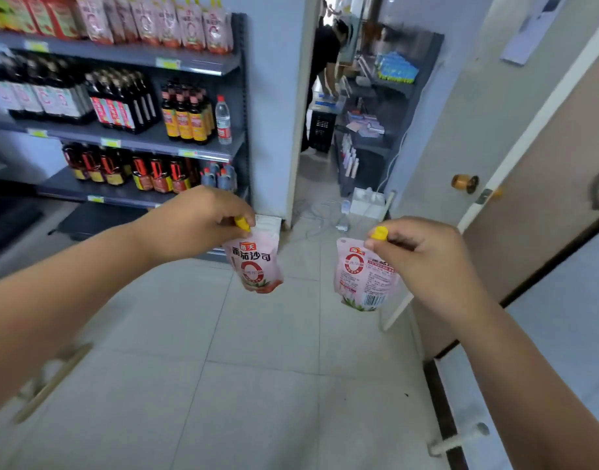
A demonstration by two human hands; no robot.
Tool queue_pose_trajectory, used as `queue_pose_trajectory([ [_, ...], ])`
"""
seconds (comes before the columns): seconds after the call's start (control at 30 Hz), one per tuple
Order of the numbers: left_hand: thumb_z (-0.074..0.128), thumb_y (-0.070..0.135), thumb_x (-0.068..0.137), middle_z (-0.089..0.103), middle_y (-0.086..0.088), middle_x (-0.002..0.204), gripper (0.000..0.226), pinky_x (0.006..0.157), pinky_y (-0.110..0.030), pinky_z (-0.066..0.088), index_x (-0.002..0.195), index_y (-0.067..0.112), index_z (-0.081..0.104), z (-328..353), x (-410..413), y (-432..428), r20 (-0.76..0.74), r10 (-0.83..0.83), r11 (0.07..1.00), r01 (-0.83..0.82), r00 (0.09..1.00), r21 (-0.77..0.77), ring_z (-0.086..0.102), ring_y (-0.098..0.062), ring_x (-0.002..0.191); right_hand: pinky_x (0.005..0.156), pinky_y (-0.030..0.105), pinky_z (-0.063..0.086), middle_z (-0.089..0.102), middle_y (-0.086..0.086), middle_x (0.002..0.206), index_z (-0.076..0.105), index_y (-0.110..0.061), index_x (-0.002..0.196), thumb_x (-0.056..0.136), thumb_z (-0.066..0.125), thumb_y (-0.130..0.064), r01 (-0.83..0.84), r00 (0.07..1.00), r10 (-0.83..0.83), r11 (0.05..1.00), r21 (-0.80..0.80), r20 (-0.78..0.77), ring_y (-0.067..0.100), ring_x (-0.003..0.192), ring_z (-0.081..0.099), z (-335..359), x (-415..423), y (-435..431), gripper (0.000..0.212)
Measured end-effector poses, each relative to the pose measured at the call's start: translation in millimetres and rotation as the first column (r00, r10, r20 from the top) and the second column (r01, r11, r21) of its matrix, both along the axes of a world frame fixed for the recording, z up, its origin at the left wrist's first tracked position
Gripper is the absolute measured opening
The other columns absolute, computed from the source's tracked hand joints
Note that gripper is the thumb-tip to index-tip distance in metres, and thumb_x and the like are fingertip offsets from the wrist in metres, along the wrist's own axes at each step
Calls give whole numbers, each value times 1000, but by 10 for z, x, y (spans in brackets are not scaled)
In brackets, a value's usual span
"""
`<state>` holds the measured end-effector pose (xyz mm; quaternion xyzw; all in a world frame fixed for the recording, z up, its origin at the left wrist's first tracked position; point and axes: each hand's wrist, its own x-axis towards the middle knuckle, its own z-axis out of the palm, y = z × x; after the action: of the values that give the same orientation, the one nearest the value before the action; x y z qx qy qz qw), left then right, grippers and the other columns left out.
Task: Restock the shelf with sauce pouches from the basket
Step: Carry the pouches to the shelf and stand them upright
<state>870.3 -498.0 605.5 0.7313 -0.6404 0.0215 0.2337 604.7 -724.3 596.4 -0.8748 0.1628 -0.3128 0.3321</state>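
My left hand (203,218) pinches the yellow cap of a pink sauce pouch (255,266), which hangs front side toward me above the tiled floor. My right hand (423,252) grips the yellow cap of a second pink pouch (362,279), its back label and barcode showing. Both pouches hang at mid-frame, apart from each other. The grey shelf unit (196,64) stands at the upper left. Its top shelf carries a row of matching pink pouches (176,25). No basket is in view.
Lower shelves hold dark sauce bottles (121,103) and a clear water bottle (223,120). A doorway ahead shows a person (325,62) bent over a counter. An open door (494,113) with a brass knob stands right. Cables and a white box (365,201) lie on the floor.
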Motion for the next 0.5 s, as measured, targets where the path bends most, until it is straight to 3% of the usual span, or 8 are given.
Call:
queue_pose_trajectory([
  [0.13,78,11,86,75,3,87,9,70,-36,56,94,15,77,-13,618,-10,-2,143,990,-143,990,-21,68,-12,76,70,45,57,73,-2,77,75,-19,81,82,76,-34,-118,993,118,992,32,15,22,74,70,-20,1067,-290,15],
  [0.2,78,14,87,71,11,83,8,67,-23,52,92,19,77,3,974,-34,23,164,987,-164,986,3,64,-1,73,69,44,57,74,-4,77,75,-20,82,80,73,-41,-166,985,165,985,39,41,20,74,71,-31,1603,-388,21],
  [0.27,79,14,87,69,13,82,9,66,-13,46,93,20,77,43,1343,-71,59,180,983,-181,982,13,61,3,71,73,45,59,76,-6,79,77,-22,85,82,77,-34,-204,979,202,977,60,40,19,76,73,-28,2136,-462,13],
  [0.4,77,14,88,73,4,88,12,70,-34,55,99,17,78,177,2085,-169,111,241,969,-245,964,28,67,-15,78,77,56,59,77,2,79,77,-23,89,81,78,-29,-268,963,265,962,59,57,28,78,74,87,3147,-601,9],
  [0.5,76,13,88,66,10,79,13,63,-24,49,99,20,76,302,2650,-267,121,284,959,-284,951,-21,60,-11,70,80,52,62,79,-9,81,79,-32,90,84,81,-24,-307,951,302,949,75,68,17,78,76,261,3823,-708,10],
])
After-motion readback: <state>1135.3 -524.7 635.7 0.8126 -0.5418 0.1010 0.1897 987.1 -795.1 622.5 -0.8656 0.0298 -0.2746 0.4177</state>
